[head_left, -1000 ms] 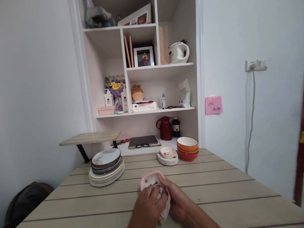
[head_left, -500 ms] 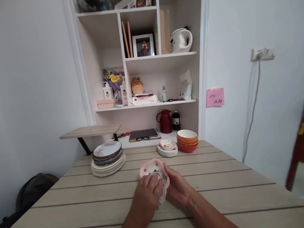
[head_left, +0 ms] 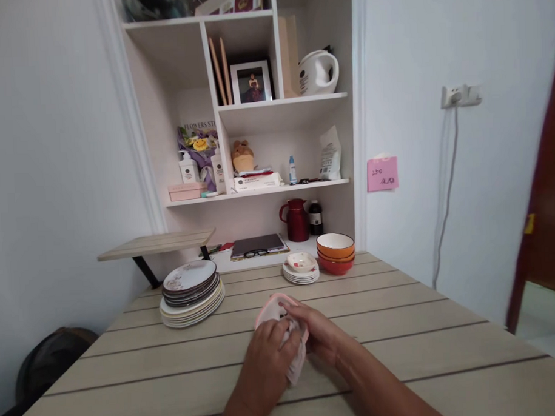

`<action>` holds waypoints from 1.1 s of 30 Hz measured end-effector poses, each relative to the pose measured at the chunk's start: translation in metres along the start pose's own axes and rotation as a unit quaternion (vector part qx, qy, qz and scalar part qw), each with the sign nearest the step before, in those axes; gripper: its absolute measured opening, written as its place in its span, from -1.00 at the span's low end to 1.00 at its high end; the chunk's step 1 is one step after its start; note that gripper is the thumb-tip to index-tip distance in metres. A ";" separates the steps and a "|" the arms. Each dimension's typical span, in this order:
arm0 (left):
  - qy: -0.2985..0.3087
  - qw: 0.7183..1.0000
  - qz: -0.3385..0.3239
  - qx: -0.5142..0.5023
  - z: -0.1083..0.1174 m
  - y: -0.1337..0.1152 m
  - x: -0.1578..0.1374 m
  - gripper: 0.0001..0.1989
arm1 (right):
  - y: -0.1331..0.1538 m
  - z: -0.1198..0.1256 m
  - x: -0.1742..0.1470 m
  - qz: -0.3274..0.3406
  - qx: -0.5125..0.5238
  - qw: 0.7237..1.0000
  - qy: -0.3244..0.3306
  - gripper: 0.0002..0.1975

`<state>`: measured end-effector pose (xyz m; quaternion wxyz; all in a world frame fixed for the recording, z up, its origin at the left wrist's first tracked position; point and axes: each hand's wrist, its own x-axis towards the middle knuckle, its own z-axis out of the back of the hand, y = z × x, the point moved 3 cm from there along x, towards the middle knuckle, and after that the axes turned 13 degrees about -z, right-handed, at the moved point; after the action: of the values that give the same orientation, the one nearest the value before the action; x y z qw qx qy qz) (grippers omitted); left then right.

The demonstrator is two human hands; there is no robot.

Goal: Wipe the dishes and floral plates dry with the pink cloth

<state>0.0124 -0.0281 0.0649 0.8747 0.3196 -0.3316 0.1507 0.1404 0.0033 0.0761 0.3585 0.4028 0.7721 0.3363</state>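
Note:
A small white bowl (head_left: 268, 310) with a pink rim is tilted toward me above the near middle of the table. My right hand (head_left: 321, 332) grips its right side, the thumb over the rim and the other fingers behind it. My left hand (head_left: 270, 354) is closed on a pale cloth (head_left: 297, 364) and presses it into the bowl. A loose end of the cloth hangs out below the fingers. Most of the bowl's inside is hidden by my hands and the cloth.
On the slatted table (head_left: 391, 325), a stack of plates (head_left: 192, 296) stands at left. Farther back are small white dishes (head_left: 301, 274) and stacked orange and red bowls (head_left: 336, 254). Behind them, a shelf unit (head_left: 283, 104) holds a red jug (head_left: 297, 220). A raised wooden board (head_left: 155, 244) juts out at left.
My right thumb has come over the bowl's rim onto its inside. The cloth has shifted slightly in the bowl with my left hand. The whole view has turned a little to the right.

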 end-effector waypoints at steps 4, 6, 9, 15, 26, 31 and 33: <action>0.034 0.998 -0.035 -0.034 -0.003 -0.004 0.001 -0.67 | 0.012 0.018 -0.006 -0.052 -0.058 0.997 -0.015 -0.58; 0.030 0.998 -0.045 -0.026 -0.005 -0.003 0.001 -0.71 | 0.014 0.023 -0.008 -0.060 -0.059 0.996 -0.012 -0.57; -0.005 1.000 -0.020 0.016 -0.009 0.003 -0.003 -0.78 | 0.008 0.016 -0.007 -0.048 -0.003 0.997 0.066 -0.51; -0.036 0.994 0.046 0.096 -0.006 0.010 -0.008 -0.70 | -0.014 -0.016 0.002 0.033 0.144 0.975 0.166 -0.44; 0.009 0.999 -0.039 0.014 -0.009 -0.003 0.005 -0.77 | 0.008 0.002 0.000 0.033 0.085 0.995 0.030 -0.62; -0.023 0.995 -0.079 0.052 -0.005 -0.003 0.006 -0.87 | 0.015 0.006 -0.005 0.034 0.015 0.996 0.083 -0.66; -0.040 0.993 -0.086 0.063 -0.002 -0.003 0.006 -0.89 | 0.016 0.006 -0.008 0.038 0.005 0.995 0.093 -0.64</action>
<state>0.0193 -0.0283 0.0663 0.8485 0.4072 -0.3277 0.0825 0.1545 0.0047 0.0880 0.2702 0.4003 0.7879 0.3821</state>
